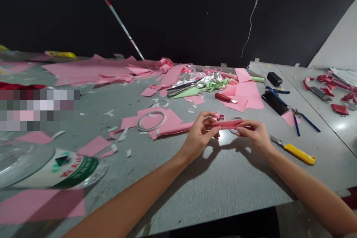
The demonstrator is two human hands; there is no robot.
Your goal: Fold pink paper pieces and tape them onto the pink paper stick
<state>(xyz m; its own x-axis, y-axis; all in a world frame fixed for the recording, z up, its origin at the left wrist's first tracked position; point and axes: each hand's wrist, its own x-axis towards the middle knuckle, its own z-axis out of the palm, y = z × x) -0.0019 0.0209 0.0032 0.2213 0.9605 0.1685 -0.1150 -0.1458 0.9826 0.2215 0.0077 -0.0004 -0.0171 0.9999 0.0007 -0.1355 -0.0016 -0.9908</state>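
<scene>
The pink paper roll (pixel 227 124) is held low over the grey surface (pixel 223 178), its right end pinched by the left hand (pixel 198 135) and right hand (pixel 255 134); it could probably spring open if either pinch were slackened, or be creased if squeezed.

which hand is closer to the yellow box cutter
Right. The right hand sits just left of the yellow box cutter, pinching the pink paper roll; the left hand pinches the same roll farther left.
</scene>
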